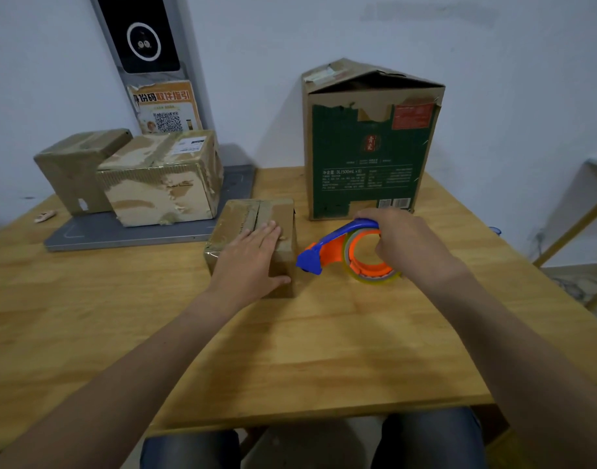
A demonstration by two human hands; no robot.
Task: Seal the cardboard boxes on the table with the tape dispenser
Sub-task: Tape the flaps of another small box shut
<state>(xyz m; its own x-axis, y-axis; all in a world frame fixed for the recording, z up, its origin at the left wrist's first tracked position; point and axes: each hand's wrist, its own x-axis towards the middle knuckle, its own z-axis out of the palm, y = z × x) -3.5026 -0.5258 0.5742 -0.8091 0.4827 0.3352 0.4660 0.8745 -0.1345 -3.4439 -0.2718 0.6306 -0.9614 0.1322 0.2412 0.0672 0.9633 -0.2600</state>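
Left hand (253, 252) lay flat on top of the small box (276, 211), fingers straight and pressing down, thumb hooked at the near right corner. Right hand (403, 243) was curled round the tape dispenser (337, 248), fingers through the orange hub, gripping it firmly. Dispenser's blue nose pointed left, just beside the small box's right face; could not tell whether it touched box or table.

Step judged: holding the flaps down and bringing the dispenser in, no fresh strip laid yet. Centre seam on the small box showed as an open slit running away from the person, beyond the left fingertips. Next move would call for lifting the nose onto the top, starting over one edge, and drawing along the seam while the left hand shifts off the line.

Tall green box (371, 157) stood close behind the dispenser, its top flaps peaked and unsealed. Two taped boxes (161, 184) sat further left on a grey platform (121, 233), whose right end nearly met the small box. Table (290, 350) lay open toward the person, so room for pulling tape was nearward. Right table edge lay near the right forearm.
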